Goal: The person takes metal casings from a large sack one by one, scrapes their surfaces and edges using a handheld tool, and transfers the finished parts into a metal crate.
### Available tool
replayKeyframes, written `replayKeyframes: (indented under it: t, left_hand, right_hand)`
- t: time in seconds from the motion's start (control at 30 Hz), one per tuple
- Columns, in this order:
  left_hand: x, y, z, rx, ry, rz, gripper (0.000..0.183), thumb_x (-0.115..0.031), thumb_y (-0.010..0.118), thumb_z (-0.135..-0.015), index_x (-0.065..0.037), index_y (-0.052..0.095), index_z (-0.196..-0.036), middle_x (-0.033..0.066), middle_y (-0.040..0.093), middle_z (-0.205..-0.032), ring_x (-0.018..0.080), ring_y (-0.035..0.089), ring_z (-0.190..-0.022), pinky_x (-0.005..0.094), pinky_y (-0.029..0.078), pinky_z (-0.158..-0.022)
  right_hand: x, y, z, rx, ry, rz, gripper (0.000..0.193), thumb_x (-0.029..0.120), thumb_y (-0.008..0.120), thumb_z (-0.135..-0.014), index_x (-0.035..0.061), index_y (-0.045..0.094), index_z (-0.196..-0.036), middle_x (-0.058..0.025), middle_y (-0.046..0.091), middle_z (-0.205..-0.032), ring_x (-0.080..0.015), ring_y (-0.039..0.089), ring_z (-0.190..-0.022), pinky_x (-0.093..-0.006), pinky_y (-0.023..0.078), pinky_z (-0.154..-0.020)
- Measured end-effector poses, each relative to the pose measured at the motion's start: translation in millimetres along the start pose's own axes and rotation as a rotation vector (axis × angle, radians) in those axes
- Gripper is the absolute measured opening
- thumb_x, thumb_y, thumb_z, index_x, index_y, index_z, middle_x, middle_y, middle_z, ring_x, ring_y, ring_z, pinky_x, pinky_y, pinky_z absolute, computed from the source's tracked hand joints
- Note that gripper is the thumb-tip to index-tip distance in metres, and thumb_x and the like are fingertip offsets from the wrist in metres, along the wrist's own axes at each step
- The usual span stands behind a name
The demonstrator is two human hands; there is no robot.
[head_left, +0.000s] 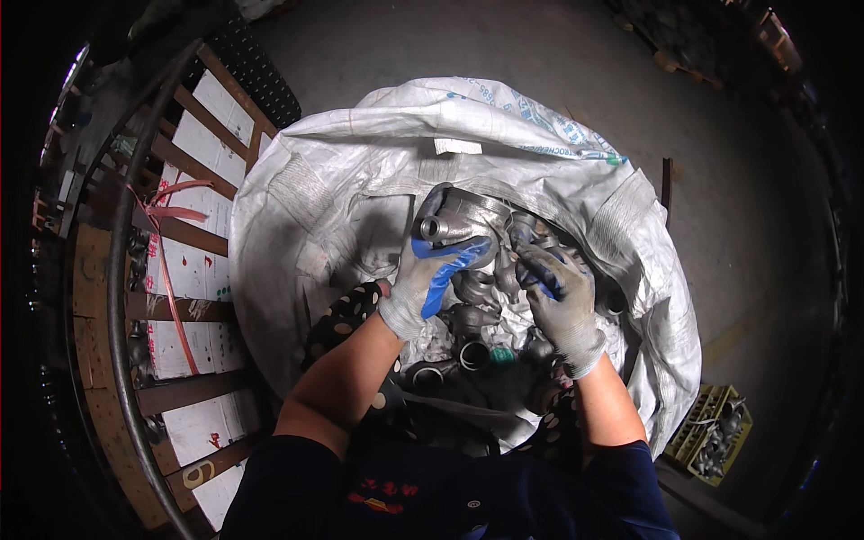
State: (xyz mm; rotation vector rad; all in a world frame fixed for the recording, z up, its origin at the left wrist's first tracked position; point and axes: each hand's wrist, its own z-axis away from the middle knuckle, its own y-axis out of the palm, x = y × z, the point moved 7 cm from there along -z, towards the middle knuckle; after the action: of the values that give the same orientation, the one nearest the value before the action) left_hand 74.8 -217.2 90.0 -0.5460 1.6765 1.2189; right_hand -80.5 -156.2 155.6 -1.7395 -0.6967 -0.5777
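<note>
Left hand (pixel 412 281) has its gloved fingers wrapped round a grey metal fitting (pixel 466 220) just above centre frame, so part of it's covered. Right hand (pixel 565 301) is curled right of centre, fingertips kinda hidden; can't tell if it's gripping anything. Other parts (pixel 472 319) in the white sack (pixel 387 124) overlap too much to sort out.

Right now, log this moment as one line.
left hand: holding metal fitting | right hand: at metal parts, grip unclear | setting: open white sack

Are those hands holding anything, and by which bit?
The left hand holds a grey metal fitting by its near side. Whether the right hand holds anything, I can't tell.
</note>
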Motion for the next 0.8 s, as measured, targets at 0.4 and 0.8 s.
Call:
replayKeyframes:
  t: [0.4, 0.8]
  left_hand:
    - [0, 20, 9, 0.155, -0.100, 0.143, 0.031, -0.004, 0.055, -0.081, 0.005, 0.050, -0.111, 0.0169, 0.058, -0.104, 0.0222, 0.060, -0.094, 0.0325, 0.051, -0.079]
    - [-19, 38, 4, -0.004, 0.355, -0.721, 0.092, -0.022, 0.076, -0.064, -0.001, 0.022, -0.135, 0.0170, 0.033, -0.133, 0.0295, 0.032, -0.123, 0.0355, 0.026, -0.102]
  right_hand:
    - [-39, 23, -16, 0.049, 0.277, -0.862, 0.024, 0.005, 0.061, -0.080, -0.0034, 0.057, -0.102, -0.0011, 0.060, -0.081, -0.0064, 0.054, -0.070, -0.0192, 0.044, -0.065]
    - [-54, 29, -3, 0.059, 0.338, -0.812, 0.025, 0.027, 0.059, -0.079, 0.0030, 0.053, -0.084, 0.0077, 0.042, -0.059, -0.0007, 0.036, -0.048, -0.0172, 0.027, -0.043]
